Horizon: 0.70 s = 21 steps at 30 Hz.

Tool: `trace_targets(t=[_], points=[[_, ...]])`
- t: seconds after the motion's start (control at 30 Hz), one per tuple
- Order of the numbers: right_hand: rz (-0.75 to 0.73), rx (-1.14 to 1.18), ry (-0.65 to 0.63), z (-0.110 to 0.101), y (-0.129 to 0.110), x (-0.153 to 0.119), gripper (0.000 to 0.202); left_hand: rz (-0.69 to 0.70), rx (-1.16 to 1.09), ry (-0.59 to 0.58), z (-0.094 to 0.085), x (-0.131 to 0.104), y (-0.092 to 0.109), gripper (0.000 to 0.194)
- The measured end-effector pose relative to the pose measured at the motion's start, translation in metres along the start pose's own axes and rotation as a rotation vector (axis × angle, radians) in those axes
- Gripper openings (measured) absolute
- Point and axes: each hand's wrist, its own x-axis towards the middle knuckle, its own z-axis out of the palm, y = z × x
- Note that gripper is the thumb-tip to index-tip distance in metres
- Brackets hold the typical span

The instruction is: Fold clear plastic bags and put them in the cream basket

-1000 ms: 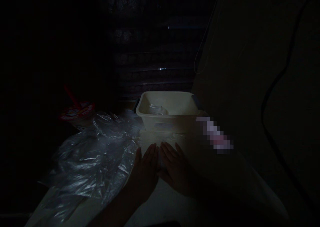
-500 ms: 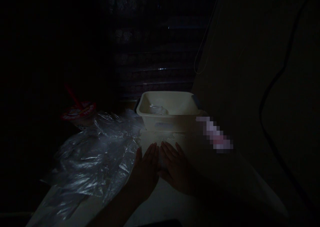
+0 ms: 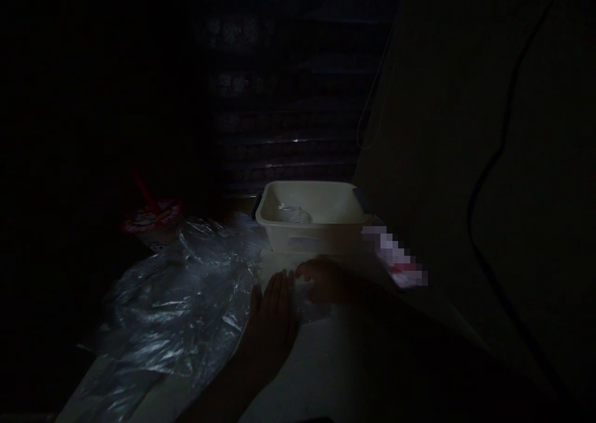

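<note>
Where the light reaches, the pale tabletop (image 3: 326,373) lies bare at the near right, while crumpled clear plastic sheeting (image 3: 177,305) covers its left side. The left hand (image 3: 272,320) lies flat, fingers spread and pointing far, at the sheeting's right edge. Just right of it, the right hand (image 3: 321,280) is curled on a small clear plastic piece (image 3: 307,302); its grip cannot be judged. That piece is glossy and wrinkled; its long axis is unclear. Beyond stands a cream tub (image 3: 310,236), near a wall at right.
</note>
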Motion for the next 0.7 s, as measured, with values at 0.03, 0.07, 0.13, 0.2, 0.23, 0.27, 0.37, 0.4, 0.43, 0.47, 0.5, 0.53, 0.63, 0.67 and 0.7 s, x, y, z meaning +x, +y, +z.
trace_targets(t=[0.03, 0.07, 0.13, 0.2, 0.23, 0.27, 0.37, 0.4, 0.43, 0.47, 0.5, 0.53, 0.63, 0.67, 0.7], points=[[0.006, -0.034, -0.048, -0.004, -0.003, 0.003, 0.046, -0.004, -0.021, -0.004, 0.001, 0.000, -0.001, 0.051], [0.009, -0.065, -0.087, -0.008, -0.006, 0.006, 0.047, -0.008, -0.049, -0.010, 0.001, 0.000, -0.001, 0.051], [0.027, -0.107, -0.170, -0.014, -0.012, 0.008, 0.044, -0.025, -0.127, -0.019, 0.001, 0.000, -0.003, 0.050], [0.050, -0.109, -0.257, -0.017, -0.014, 0.008, 0.037, -0.052, -0.239, -0.011, -0.002, 0.002, -0.005, 0.049], [0.060, -0.099, -0.287, -0.018, -0.014, 0.008, 0.032, -0.074, -0.315, -0.003, -0.005, 0.004, -0.006, 0.047], [0.064, -0.081, -0.303, -0.018, -0.013, 0.007, 0.027, -0.099, -0.409, 0.002, -0.008, 0.006, -0.007, 0.046], [0.043, 0.082, -0.267, -0.013, -0.006, 0.005, 0.016, -0.210, -0.801, 0.004, -0.017, 0.014, -0.009, 0.038], [0.034, 0.168, -0.250, -0.011, -0.002, 0.004, 0.014, -0.273, -0.946, -0.002, -0.019, 0.016, -0.009, 0.036], [0.025, 0.260, -0.230, -0.009, 0.001, 0.003, 0.013, -0.347, -1.076, -0.011, -0.020, 0.017, -0.010, 0.033], [0.017, 0.350, -0.211, -0.008, 0.004, 0.002, 0.012, -0.421, -1.176, -0.023, -0.020, 0.018, -0.010, 0.029], [0.013, 0.431, -0.187, -0.007, 0.007, 0.001, 0.012, -0.486, -1.243, -0.034, -0.020, 0.019, -0.010, 0.025], [0.016, 0.499, -0.166, -0.006, 0.008, -0.001, 0.013, -0.538, -1.282, -0.041, -0.019, 0.019, -0.010, 0.021], [0.082, 0.661, -0.097, -0.005, 0.009, -0.005, 0.017, -0.606, -1.313, -0.032, -0.019, 0.019, -0.010, 0.022], [0.123, 0.708, -0.075, -0.005, 0.008, -0.006, 0.019, -0.625, -1.323, -0.021, -0.019, 0.019, -0.010, 0.022], [0.166, 0.748, -0.046, -0.004, 0.006, -0.007, 0.021, -0.646, -1.333, -0.009, -0.019, 0.019, -0.010, 0.021]])
